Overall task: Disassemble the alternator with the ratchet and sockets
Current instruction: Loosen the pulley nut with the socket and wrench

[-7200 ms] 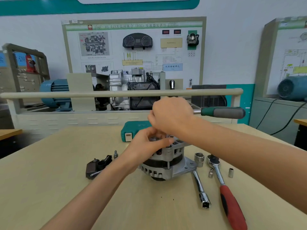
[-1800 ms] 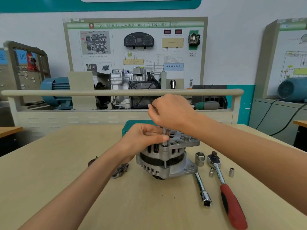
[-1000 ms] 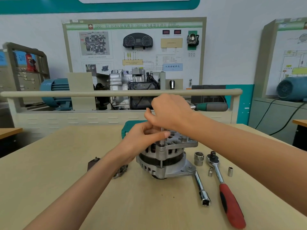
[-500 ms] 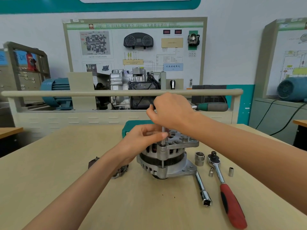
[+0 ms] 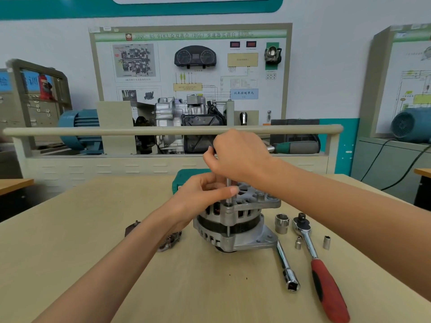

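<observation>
Mid-table – alternator | left hand grips it | right hand clenches ratchet | front edge free

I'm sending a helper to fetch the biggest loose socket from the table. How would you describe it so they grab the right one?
Start at the grey alternator standing mid-table. Just to its right, before the red-handled ratchet, stands the big socket, upright with its opening facing up. It is much wider than the two small sockets on either side of the ratchet's shaft.
</observation>
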`<state>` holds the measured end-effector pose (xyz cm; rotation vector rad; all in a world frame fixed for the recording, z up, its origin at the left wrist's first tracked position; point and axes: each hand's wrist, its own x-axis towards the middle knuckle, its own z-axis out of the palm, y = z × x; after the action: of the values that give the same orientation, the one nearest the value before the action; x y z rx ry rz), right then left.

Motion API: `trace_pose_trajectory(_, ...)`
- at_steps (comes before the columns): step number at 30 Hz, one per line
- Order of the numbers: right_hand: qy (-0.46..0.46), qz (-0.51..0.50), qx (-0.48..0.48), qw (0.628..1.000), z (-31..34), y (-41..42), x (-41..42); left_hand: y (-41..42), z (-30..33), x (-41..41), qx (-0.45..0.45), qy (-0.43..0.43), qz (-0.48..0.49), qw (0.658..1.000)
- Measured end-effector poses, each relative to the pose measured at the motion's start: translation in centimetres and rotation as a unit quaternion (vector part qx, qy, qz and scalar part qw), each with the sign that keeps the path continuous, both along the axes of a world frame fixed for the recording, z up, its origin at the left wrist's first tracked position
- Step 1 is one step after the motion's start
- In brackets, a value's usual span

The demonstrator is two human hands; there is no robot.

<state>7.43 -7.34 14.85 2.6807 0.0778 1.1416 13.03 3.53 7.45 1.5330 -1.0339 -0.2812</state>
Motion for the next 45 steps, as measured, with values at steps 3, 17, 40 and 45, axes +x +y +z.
trace_pose_trajectory(3,-0.002,0.000,-0.003,1.000,0.0,0.0,0.0,0.6,0.0,0.0,0.007,0.006,-0.055,0.998)
trace_pose_trajectory(17,0.003,-0.010,-0.006,1.000,0.0,-0.1,0.0,0.4,-0.3,-0.3,-0.003,-0.005,-0.010,1.000)
trace_pose_trajectory(40,0.031,-0.057,0.001,0.998,1.4,0.5,-0.9,-0.9,0.2,-1.6,-0.012,-0.004,0.096,0.995)
trace_pose_trajectory(45,0.027,-0.029,-0.023,0.999,0.5,-0.2,-0.9,0.1,0.1,-1.5,0.007,-0.011,0.006,1.000)
